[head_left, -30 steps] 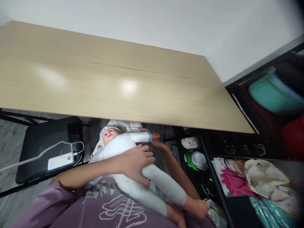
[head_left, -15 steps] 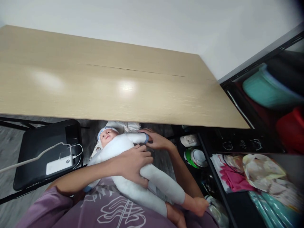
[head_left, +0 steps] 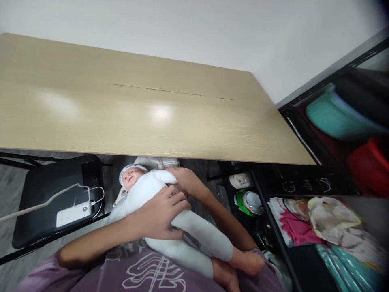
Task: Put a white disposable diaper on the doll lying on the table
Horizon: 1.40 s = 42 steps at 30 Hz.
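Note:
A baby doll in a white suit and a printed cap lies face up across my lap. Its head points to the far left and its bare feet to the near right. My left hand rests over its lower belly, fingers curled round the hip and the top of a thigh. At the doll's far side, my right hand is closed around the end of its raised arm. The doll's hand is hidden there, and my right fingertips are partly covered. A pale cloth shows behind the doll, under the table edge.
A wooden table spans the view beyond my lap. To the left, a white power bank with a cable lies on a black stool. A shelf on the right holds a teal container, pink cloth and a green-banded can.
My right hand has moved left and nearer the doll's body, bringing the doll's arm inward. The blue cuff seen before is hidden now. The doll's head has shifted slightly left.

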Available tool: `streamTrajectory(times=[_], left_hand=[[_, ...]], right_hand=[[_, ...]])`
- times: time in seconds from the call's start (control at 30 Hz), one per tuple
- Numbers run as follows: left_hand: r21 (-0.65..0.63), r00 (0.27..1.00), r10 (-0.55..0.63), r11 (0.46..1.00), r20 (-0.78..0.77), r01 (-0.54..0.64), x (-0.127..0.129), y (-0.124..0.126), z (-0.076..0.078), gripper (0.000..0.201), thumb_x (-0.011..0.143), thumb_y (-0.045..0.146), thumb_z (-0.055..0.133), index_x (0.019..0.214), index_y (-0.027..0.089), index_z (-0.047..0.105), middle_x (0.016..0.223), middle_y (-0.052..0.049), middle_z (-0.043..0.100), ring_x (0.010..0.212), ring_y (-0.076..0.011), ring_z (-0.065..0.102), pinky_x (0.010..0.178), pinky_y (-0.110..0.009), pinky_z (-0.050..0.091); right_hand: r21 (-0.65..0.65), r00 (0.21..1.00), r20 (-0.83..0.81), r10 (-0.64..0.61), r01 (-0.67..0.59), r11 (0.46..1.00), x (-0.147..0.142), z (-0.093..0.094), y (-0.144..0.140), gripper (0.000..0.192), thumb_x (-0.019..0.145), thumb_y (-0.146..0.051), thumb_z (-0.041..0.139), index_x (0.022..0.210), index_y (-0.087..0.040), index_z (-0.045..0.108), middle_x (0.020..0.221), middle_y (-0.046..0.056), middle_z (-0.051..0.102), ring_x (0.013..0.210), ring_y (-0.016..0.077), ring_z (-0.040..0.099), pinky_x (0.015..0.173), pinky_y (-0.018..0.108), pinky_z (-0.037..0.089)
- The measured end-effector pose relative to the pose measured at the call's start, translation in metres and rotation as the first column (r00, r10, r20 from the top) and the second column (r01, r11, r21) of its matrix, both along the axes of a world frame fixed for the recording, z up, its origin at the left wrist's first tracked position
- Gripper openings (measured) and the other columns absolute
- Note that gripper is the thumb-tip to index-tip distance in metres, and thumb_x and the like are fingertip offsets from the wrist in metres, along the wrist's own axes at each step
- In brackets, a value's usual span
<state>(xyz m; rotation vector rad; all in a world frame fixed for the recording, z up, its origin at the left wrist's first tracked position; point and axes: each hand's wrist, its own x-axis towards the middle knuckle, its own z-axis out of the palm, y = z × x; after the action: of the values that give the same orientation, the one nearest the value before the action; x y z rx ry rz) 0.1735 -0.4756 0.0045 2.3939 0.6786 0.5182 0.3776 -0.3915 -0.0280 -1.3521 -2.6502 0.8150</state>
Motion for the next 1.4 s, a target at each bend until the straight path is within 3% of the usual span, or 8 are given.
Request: streamTrajectory(times=[0.17,0.4,0.57,0.67,0.77,0.93,1.1,1.4], left_hand=[[-0.050,0.930,0.255,0.967,0.264,-0.251,-0.043,-0.035,-0.001,0.054,0.105,0.030,0.078,0.155,0.030,0.056,0.141,-0.013,0.074,0.127,-0.0321,0.071,0.106,-0.049,0.062],[0.134,0.695,0.649,0.694,0.311,-0.708,-0.139,-0.093,-0.062,0.023,0.096,0.016,0.071,0.104,0.028,0.053,0.094,-0.002,0.062,0.083,-0.0239,0.065,0.076,-0.042,0.061],[-0.223,0.454,0.891,0.446,0.017,-0.867,-0.147,-0.110,-0.080,0.061,0.088,0.049,0.088,0.123,0.029,0.042,0.126,-0.010,0.068,0.113,-0.0331,0.078,0.089,-0.051,0.070],[-0.489,0.539,0.836,0.431,-0.099,-0.758,-0.134,-0.099,-0.061,0.065,0.093,0.055,0.083,0.140,0.026,0.049,0.133,-0.014,0.077,0.119,-0.0357,0.082,0.096,-0.055,0.073],[-0.481,0.649,0.754,0.533,-0.102,-0.696,-0.128,-0.074,-0.024,0.058,0.100,0.054,0.076,0.150,0.027,0.061,0.141,-0.014,0.082,0.128,-0.0397,0.082,0.103,-0.056,0.072],[-0.184,0.728,0.670,0.705,-0.145,-0.685,-0.123,0.015,0.032,0.067,0.098,0.064,0.073,0.151,0.024,0.064,0.138,-0.012,0.085,0.122,-0.0412,0.084,0.098,-0.048,0.068],[-0.018,0.795,0.581,0.805,-0.177,-0.592,-0.100,0.134,0.050,0.075,0.099,0.068,0.067,0.156,0.020,0.066,0.152,-0.015,0.079,0.135,-0.0421,0.077,0.108,-0.044,0.059],[0.231,0.626,0.733,0.679,-0.267,-0.697,-0.086,0.224,0.040,0.053,0.103,0.060,0.066,0.128,0.014,0.073,0.119,-0.019,0.084,0.105,-0.0366,0.076,0.089,-0.039,0.050]], right_hand=[[0.123,0.986,-0.157,0.051,-0.032,0.992,-0.015,0.002,-0.008,0.024,0.114,-0.036,0.068,0.132,-0.022,0.072,0.124,0.009,0.085,0.115,0.0289,0.079,0.100,0.037,0.058],[0.264,0.931,-0.326,0.164,-0.077,0.962,-0.025,0.009,-0.005,0.035,0.119,-0.041,0.059,0.149,-0.024,0.069,0.138,0.011,0.082,0.125,0.0315,0.077,0.113,0.045,0.059],[0.366,0.908,-0.402,0.118,0.041,0.930,-0.026,0.013,-0.012,0.039,0.117,-0.039,0.057,0.150,-0.023,0.069,0.125,0.012,0.083,0.115,0.0330,0.078,0.104,0.047,0.061],[0.375,0.902,-0.431,0.013,0.166,0.912,-0.014,0.027,-0.024,0.040,0.115,-0.041,0.058,0.150,-0.029,0.070,0.124,0.011,0.084,0.111,0.0337,0.078,0.100,0.048,0.062],[0.364,0.882,-0.460,-0.098,0.289,0.885,0.008,0.051,-0.035,0.042,0.114,-0.044,0.059,0.154,-0.037,0.066,0.137,0.008,0.083,0.123,0.0353,0.078,0.107,0.051,0.063],[0.390,0.861,-0.386,-0.332,0.479,0.786,0.046,0.083,-0.024,0.041,0.114,-0.044,0.057,0.153,-0.034,0.066,0.143,0.010,0.081,0.128,0.0389,0.077,0.106,0.053,0.064],[0.453,0.850,-0.260,-0.457,0.526,0.720,0.076,0.071,0.030,0.042,0.113,-0.047,0.057,0.144,-0.022,0.069,0.134,0.018,0.083,0.119,0.0435,0.077,0.094,0.049,0.061],[0.480,0.865,-0.187,-0.466,0.495,0.724,0.095,0.032,0.114,0.045,0.114,-0.052,0.054,0.141,-0.020,0.070,0.133,0.020,0.082,0.119,0.0423,0.076,0.095,0.049,0.059]])
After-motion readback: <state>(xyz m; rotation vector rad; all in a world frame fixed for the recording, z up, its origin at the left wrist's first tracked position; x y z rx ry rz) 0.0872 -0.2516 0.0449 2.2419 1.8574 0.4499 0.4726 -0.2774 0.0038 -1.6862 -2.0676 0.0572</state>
